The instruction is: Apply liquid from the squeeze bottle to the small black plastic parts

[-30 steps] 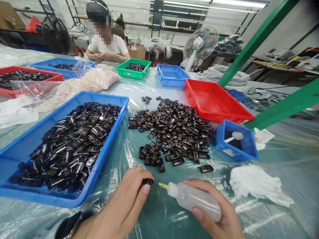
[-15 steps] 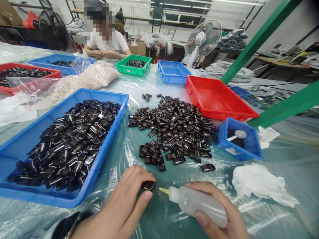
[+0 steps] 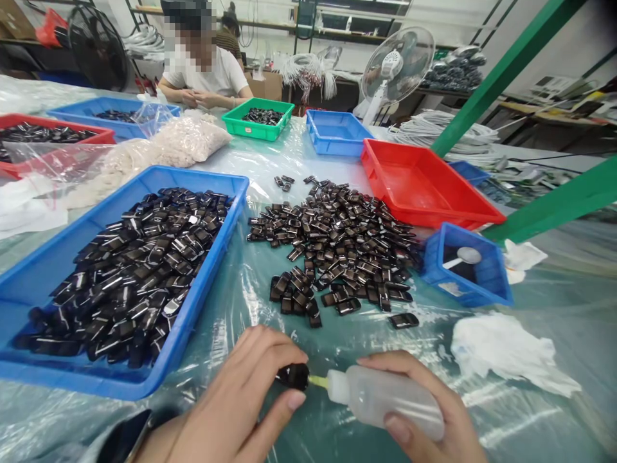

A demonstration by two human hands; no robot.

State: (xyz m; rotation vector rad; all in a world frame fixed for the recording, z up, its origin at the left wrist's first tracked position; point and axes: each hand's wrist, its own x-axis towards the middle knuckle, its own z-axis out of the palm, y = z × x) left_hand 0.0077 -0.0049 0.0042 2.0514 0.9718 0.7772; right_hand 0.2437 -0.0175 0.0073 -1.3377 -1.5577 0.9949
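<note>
Between the thumb and fingers of my left hand (image 3: 250, 392) is a small glossy black plastic casing (image 3: 295, 375), its end turned to the right. My right hand (image 3: 424, 405) is wrapped round a translucent squeeze bottle (image 3: 385, 395) lying nearly level. The bottle's thin yellow nozzle tip (image 3: 317, 381) meets the end of the casing; whether it goes inside I cannot tell. Just beyond my hands spreads a loose pile of similar dark casings (image 3: 337, 238). To the left, a large blue tray (image 3: 202, 292) holds many more of them.
At right stand a small blue bin (image 3: 448, 283) with a white scoop (image 3: 466, 256), a crumpled white cloth (image 3: 515, 354) and a red tray (image 3: 419, 180). A green post (image 3: 506, 77) slants across. Farther back are a green tray (image 3: 258, 128), a fan (image 3: 393, 64) and a person (image 3: 207, 77).
The casing in my left hand has shifted slightly right and turned its end toward the bottle. The gap between nozzle tip and casing has closed. The view has tilted a little.
</note>
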